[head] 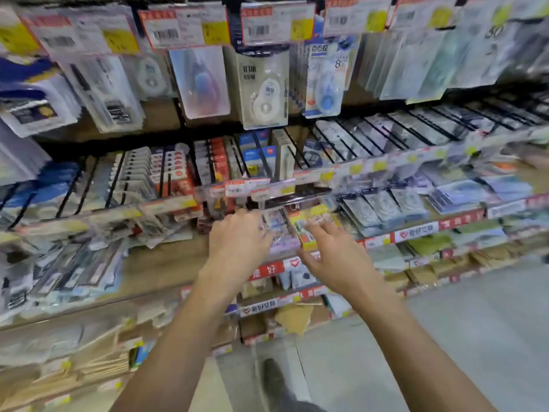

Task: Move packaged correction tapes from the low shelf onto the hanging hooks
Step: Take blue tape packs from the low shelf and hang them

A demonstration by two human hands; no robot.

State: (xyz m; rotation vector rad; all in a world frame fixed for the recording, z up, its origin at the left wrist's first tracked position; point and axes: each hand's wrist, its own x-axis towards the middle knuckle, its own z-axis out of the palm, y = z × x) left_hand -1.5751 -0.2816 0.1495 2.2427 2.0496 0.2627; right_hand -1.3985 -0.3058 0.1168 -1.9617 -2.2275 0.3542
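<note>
Both my hands reach into the low shelf [416, 233] at the centre of the display. My left hand [237, 236] curls its fingers around a stack of clear-packaged correction tapes [279, 230] lying on that shelf. My right hand [329, 248] hovers just to the right with fingers spread, its tips touching a yellow-edged pack [309, 227]. Up above, packaged correction tapes hang on hooks: a white one [266, 90] and a blue one [325, 81]. Motion blur hides the detail of the grip.
Slanted racks with black dividers [386, 135] hold rows of packs between the hooks and the low shelf. Price tags [276, 22] line the top rail. Lower shelves carry brown envelopes [294, 318]. My shoe [274, 379] stands on the grey floor.
</note>
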